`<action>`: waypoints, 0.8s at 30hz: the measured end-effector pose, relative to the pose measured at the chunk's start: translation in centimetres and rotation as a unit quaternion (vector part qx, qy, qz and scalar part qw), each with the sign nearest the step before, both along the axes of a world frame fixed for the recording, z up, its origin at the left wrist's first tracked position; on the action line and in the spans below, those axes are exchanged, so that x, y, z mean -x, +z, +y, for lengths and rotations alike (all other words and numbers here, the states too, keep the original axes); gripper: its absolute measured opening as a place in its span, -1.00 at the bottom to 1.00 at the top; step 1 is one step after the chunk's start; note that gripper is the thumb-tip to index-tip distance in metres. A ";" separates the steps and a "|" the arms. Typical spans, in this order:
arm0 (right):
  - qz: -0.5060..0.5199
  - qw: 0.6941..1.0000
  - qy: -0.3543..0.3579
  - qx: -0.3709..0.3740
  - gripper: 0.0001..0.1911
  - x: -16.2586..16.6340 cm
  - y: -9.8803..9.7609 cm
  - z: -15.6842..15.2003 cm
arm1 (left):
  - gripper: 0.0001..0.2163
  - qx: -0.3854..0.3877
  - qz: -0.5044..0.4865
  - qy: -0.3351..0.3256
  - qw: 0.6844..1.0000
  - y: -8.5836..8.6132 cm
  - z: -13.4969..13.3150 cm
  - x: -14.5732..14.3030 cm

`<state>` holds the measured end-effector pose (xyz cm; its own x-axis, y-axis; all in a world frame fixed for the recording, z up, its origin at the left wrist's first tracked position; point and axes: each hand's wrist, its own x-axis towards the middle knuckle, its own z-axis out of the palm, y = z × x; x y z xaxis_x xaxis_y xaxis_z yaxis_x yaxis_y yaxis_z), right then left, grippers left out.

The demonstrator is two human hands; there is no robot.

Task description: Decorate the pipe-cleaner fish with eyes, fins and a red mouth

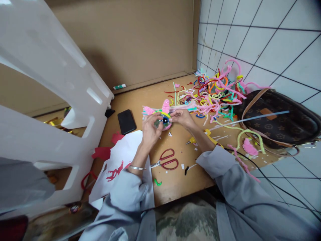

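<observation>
A small round pipe-cleaner figure [166, 126] with two fuzzy pink ears, a yellow-green band and a black-and-white eye [165, 120] is between my hands, over the middle of the table. My left hand [150, 129] grips its left side with curled fingers. At its right edge, beside the eye, the thumb and fingertips of my right hand [182, 117] are pinched together. The fingers partly cover the figure's front. Below it lie red-handled scissors [169, 159], and a yellow glue gun [208, 136] rests by my right forearm.
A tangled heap of colored pipe cleaners [215, 93] fills the back right, beside a brown patterned bag [283, 117]. To the left are a black phone [126, 121], white paper [127, 147] with red scraps, and a white plastic frame [82, 67]. A black cord [265, 177] trails right.
</observation>
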<state>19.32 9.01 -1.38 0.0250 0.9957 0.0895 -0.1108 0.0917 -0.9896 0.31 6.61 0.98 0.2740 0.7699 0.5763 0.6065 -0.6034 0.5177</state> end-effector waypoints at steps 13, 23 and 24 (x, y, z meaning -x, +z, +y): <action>-0.005 1.000 -0.020 0.010 -0.70 0.4 -0.1 -0.2 | -0.88 0.003 0.002 0.000 1.000 0.1 0.0 0.0; -0.042 0.998 -0.045 0.007 -0.71 0.7 -0.2 -0.6 | -0.87 0.001 -0.007 0.000 1.000 -0.3 0.3 -0.2; -0.048 0.998 -0.051 0.006 -0.71 0.8 -0.3 -0.6 | -0.87 0.002 -0.005 0.000 1.000 -0.3 0.2 -0.2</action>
